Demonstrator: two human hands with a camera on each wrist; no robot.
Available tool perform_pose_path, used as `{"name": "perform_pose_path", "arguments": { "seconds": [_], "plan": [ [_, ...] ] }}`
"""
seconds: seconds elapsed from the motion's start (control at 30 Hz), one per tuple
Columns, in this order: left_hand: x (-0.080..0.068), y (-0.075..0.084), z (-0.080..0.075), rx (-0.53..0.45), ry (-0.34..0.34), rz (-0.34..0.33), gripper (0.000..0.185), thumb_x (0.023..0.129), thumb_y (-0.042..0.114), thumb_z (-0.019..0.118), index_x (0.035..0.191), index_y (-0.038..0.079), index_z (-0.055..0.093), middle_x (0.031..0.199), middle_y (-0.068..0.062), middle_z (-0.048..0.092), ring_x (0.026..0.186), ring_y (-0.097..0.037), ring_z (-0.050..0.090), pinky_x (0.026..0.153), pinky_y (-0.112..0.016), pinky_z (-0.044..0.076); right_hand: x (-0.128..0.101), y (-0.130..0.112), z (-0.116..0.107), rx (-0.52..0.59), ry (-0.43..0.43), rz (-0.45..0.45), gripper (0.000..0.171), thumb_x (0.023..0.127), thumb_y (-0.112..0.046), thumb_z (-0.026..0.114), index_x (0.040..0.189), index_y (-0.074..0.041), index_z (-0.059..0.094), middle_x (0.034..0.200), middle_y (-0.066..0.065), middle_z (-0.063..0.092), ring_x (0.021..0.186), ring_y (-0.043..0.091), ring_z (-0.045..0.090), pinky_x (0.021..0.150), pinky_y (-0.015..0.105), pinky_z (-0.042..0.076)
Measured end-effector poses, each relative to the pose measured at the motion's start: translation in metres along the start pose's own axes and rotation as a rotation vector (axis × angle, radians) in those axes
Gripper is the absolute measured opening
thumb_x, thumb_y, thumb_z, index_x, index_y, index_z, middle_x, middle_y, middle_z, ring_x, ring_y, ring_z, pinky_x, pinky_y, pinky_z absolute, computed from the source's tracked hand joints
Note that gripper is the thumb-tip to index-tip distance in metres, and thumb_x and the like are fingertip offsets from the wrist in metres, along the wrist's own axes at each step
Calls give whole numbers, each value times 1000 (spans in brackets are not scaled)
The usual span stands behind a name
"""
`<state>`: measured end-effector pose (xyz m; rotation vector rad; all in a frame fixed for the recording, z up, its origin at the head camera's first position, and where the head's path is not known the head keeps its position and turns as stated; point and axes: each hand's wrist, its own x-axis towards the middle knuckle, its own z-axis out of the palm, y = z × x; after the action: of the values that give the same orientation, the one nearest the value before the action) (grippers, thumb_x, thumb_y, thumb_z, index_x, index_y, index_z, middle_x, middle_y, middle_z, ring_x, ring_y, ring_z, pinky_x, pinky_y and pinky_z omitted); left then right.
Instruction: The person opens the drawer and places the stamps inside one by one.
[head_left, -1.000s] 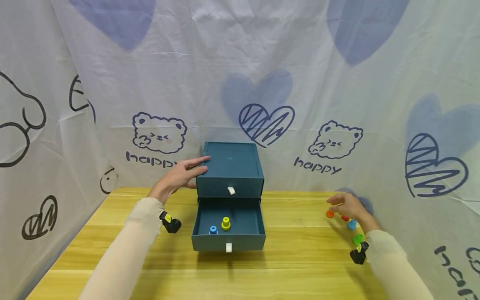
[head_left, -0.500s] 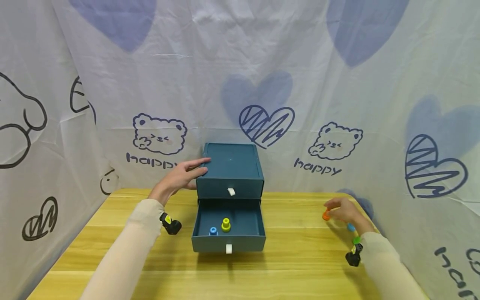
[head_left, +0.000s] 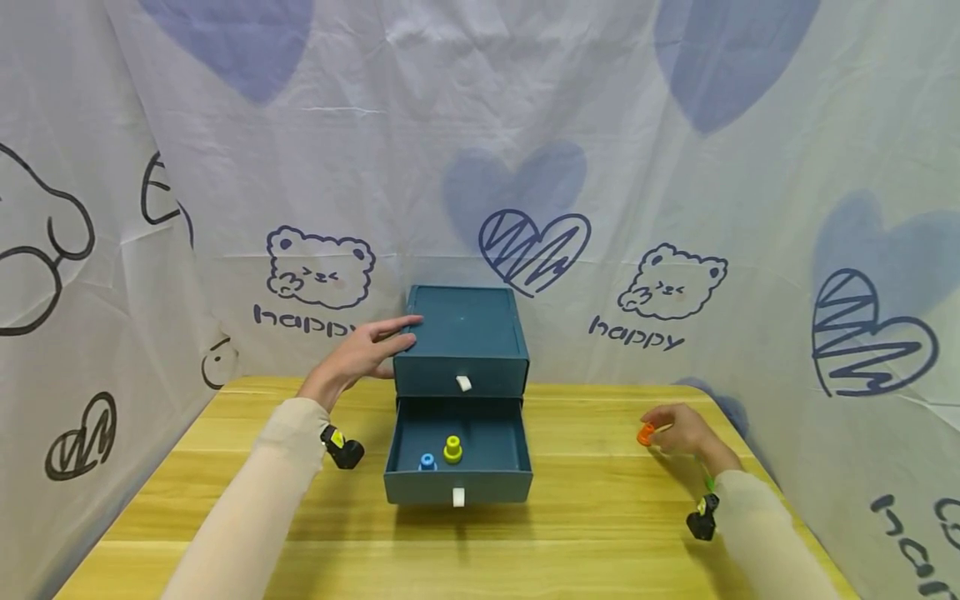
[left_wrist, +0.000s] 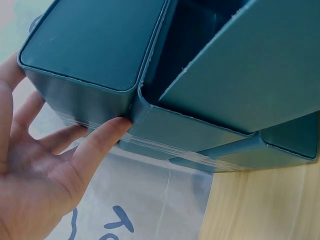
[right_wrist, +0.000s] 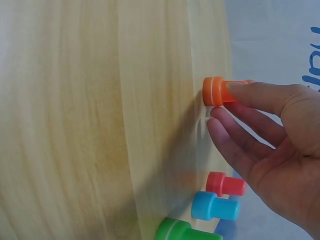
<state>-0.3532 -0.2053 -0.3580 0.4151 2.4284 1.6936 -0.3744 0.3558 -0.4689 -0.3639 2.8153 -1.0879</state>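
Note:
My right hand pinches a small orange toy stamp between thumb and fingers, just above the table at the right. In the right wrist view its wide base points away from the palm. My left hand rests against the left side of a dark teal two-drawer cabinet, fingers fairly straight, with fingertips on its edge. The cabinet's lower drawer is pulled out, while the upper drawer is closed. Inside the lower one stand a yellow stamp and a blue stamp, partly hidden by the drawer front.
Red, blue and green stamps stand in a row on the table near my right hand; the head view mostly hides them. Printed cloth hangs behind and on both sides of the wooden table.
My right hand has closed its fingers on the orange stamp and carried it slightly left and toward me, away from the other stamps. The left hand and drawers have not moved.

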Motion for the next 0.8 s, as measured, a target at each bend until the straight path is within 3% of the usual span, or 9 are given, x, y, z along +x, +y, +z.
{"name": "perform_pose_path", "arguments": {
  "seconds": [0.33,0.8],
  "plan": [
    [-1,2,1,6,7,-3,61,103,47,60,158,27,43,173,-12,20,154,-43,33,112,-66,44,2,5,4,-16,-8,20,35,86,5,75,118,13,67,106,31,73,82,24,71,63,34,62],
    [-1,2,2,16,17,-2,61,103,47,60,158,27,44,173,-11,21,153,-43,34,111,-66,44,0,0,9,-23,6,58,27,88,-1,76,114,6,72,106,24,74,82,20,69,66,33,62]
  ]
}}
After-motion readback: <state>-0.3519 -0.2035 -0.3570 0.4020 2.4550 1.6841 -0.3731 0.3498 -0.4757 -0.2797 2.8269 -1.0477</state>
